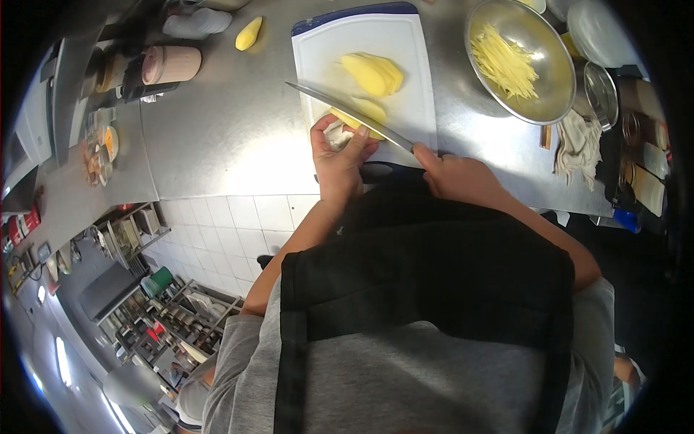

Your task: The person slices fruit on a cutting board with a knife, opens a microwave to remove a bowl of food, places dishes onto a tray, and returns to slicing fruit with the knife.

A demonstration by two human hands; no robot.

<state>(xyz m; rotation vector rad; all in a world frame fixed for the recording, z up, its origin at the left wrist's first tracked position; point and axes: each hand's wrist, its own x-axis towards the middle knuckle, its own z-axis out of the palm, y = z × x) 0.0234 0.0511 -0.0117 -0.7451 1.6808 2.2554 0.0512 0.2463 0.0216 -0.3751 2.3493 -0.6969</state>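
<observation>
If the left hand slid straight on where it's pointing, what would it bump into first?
Probably the knife, which crosses just ahead of the left hand. Their heights are hard to judge here, so it might pass underneath instead.

No text, label, brand, number or sign is reading legibly anywhere. Red-and-white items point(29, 220) at the far left edge are showing too small and blurred for any lettering to be made out.

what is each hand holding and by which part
The right hand grips the knife by its handle; the left hand touches the yellow slices, exact hold unclear.
</observation>
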